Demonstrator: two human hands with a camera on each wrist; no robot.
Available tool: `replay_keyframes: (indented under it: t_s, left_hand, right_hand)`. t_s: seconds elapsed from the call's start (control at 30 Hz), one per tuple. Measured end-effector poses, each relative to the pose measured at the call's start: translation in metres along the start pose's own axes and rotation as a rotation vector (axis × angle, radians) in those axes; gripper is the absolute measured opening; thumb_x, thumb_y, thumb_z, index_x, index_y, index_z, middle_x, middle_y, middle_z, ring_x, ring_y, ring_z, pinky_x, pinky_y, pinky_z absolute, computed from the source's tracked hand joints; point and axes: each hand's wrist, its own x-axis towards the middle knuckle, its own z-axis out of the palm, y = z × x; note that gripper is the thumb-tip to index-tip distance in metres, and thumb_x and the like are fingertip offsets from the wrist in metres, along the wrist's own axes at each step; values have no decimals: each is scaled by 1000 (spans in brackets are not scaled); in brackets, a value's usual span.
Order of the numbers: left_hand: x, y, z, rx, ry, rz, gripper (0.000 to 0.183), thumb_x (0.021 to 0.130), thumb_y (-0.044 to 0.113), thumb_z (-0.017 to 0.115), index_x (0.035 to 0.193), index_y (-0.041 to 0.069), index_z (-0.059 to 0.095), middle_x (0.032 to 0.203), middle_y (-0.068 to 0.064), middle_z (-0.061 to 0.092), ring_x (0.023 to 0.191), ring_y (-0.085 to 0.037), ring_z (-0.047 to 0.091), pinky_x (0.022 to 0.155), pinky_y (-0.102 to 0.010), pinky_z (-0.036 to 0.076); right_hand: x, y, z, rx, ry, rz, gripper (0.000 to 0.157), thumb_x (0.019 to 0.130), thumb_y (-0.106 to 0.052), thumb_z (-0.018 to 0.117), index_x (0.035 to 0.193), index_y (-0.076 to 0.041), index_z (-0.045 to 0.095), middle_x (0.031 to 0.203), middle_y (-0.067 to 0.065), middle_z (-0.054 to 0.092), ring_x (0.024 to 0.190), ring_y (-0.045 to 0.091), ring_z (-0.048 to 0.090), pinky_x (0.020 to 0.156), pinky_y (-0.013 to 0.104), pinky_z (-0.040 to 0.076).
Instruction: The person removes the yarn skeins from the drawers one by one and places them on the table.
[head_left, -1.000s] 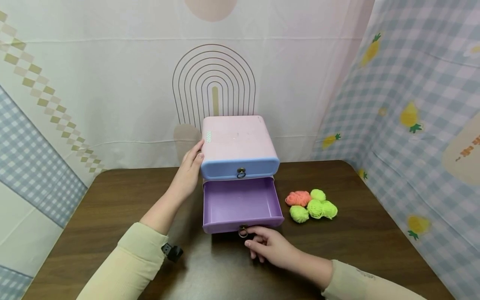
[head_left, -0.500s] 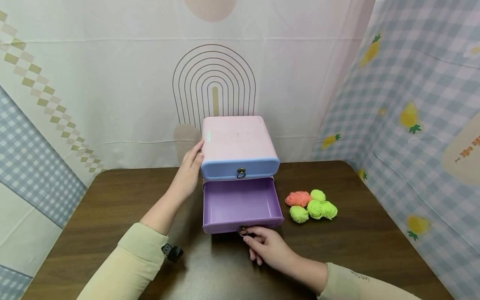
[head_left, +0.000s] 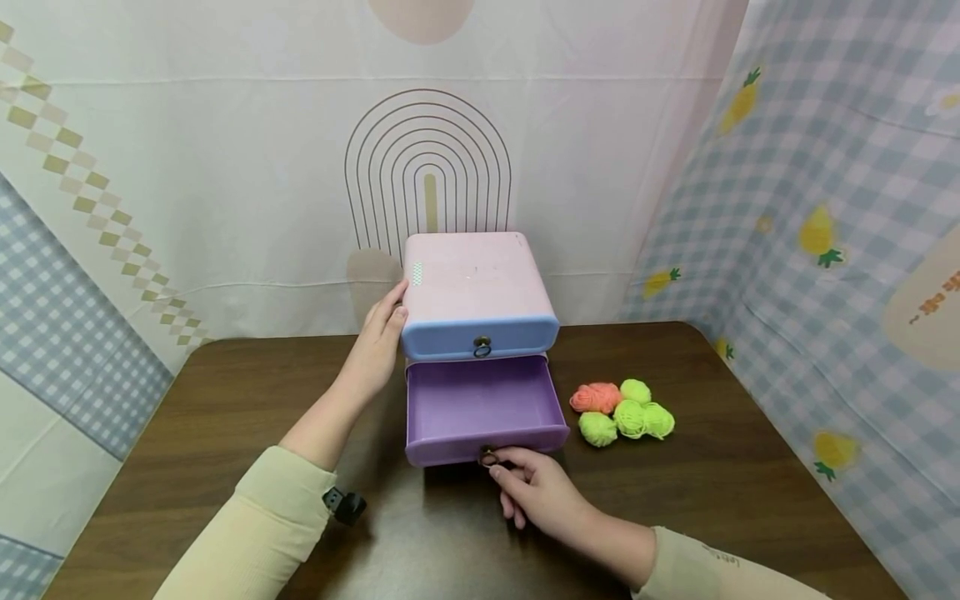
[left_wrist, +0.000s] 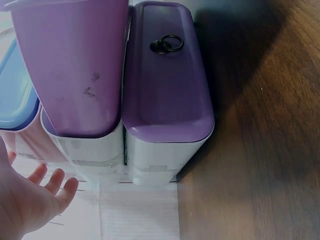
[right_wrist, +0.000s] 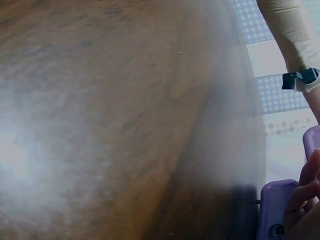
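Observation:
A small pink drawer cabinet [head_left: 472,271] stands at the table's back, its blue top drawer [head_left: 442,337] pushed in. Below that, the purple middle drawer [head_left: 450,448] is pulled far out, with nothing inside. My right hand [head_left: 551,497] pinches its metal ring pull [head_left: 489,457] between thumb and index finger, the other fingers curled beneath. Against the cabinet's left side lies my left hand [head_left: 377,346], fingers stretched along the wall. The left wrist view shows a purple bottom drawer [left_wrist: 165,90], pushed in, with its own ring [left_wrist: 172,43]; the head view hides it.
Right of the drawer lie an orange yarn skein [head_left: 596,397] and several lime-yellow yarn balls [head_left: 630,418]. A patterned cloth [head_left: 262,167] hangs behind the brown wooden table [head_left: 247,400]. A small black device [head_left: 345,505] sits at the left sleeve's cuff.
My right thumb has come up against the ring, which it stood apart from before. The drawer's front has tipped up slightly. My left hand and the yarn have stayed put.

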Motion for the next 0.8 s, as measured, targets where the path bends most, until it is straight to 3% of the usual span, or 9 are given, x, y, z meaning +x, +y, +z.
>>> replay_keyframes:
  t_s: [0.23,0.37,0.47,0.8]
  left_hand:
    - [0,1,-1,6,-1,10,50,98,47,30,146,32,26,147,-7,28,135,-24,24,107,-52,22]
    - [0,1,-1,2,0,11,50,98,46,31,146,32,26,147,-6,28,135,-23,24,107,-50,22]
    - [0,1,-1,-1,2,6,50,98,46,31,146,32,27,147,-6,29,135,-22,24,107,-50,22]
    - [1,1,-2,6,-1,8,49,98,46,31,145,33,27,147,-7,29,134,-23,24,107,-50,22]
  right_hand:
    - [5,-9,-3,27,15,17,28,95,-22,51,117,-5,58,55,4,55,38,12,49,43,38,47]
    - [7,-24,-4,31,15,9,24,96,-15,50,115,-3,58,55,5,55,38,12,49,44,42,47]
    - [10,-34,-6,26,18,-7,24,96,-13,49,114,1,57,54,7,55,38,13,50,44,38,48]
    - [37,-34,-10,54,58,-32,27,96,-10,47,117,5,54,55,14,55,39,18,50,44,34,48]
